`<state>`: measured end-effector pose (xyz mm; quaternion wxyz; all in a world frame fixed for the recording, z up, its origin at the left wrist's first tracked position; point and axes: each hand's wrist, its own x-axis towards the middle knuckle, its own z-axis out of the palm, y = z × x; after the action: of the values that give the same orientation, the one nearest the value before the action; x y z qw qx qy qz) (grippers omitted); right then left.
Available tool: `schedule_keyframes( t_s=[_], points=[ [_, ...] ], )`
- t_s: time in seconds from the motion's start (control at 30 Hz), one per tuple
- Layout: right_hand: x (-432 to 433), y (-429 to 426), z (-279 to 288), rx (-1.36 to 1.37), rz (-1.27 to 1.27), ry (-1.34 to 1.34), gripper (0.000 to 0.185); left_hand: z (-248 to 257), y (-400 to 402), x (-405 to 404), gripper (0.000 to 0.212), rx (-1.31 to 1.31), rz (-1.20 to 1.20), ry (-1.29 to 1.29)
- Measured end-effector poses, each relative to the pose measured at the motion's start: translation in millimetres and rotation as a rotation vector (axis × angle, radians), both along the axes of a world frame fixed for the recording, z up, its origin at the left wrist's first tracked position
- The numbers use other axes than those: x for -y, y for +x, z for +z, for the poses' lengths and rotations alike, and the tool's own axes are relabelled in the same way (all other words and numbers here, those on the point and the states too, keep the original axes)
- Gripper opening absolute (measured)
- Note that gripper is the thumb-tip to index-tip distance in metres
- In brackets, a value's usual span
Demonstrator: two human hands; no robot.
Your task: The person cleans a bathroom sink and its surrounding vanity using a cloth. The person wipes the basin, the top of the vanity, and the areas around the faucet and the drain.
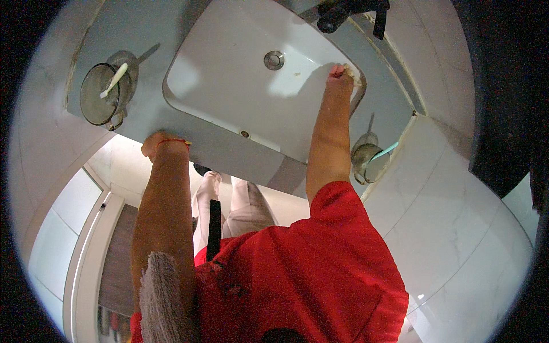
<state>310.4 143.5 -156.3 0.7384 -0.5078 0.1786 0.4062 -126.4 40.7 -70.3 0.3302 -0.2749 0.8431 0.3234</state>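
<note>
My right hand (pixel 339 73) is inside the white washbasin (pixel 231 73), against its right wall near the back corner. It holds a pale crumpled wad (pixel 354 75), perhaps a cloth or sponge, partly hidden by the fingers. At the front edge of the grey countertop (pixel 146 111), left of the basin, rests my left hand (pixel 155 143). Its fingers are mostly hidden, and a red string bracelet circles the wrist. The round metal drain (pixel 274 60) lies in the basin floor. A small pale fleck sits to the right of it.
A tinted glass mug (pixel 99 94) with a pale toothbrush stands at the left. Another glass mug (pixel 372 163) with a turquoise toothbrush stands at the right. A black faucet (pixel 339 17) juts over the back corner. Grey fluffy fabric (pixel 161 296) hangs by my left arm.
</note>
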Motion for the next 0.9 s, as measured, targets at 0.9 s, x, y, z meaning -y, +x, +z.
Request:
schedule_keyframes(
  t_s=[0.9],
  points=[
    [43.0, -30.2, 107.9, 2.357, 1.454, -0.942, 0.015, -22.9, -6.6, 7.4, 0.034, 0.106, -0.228, -0.130]
  ],
)
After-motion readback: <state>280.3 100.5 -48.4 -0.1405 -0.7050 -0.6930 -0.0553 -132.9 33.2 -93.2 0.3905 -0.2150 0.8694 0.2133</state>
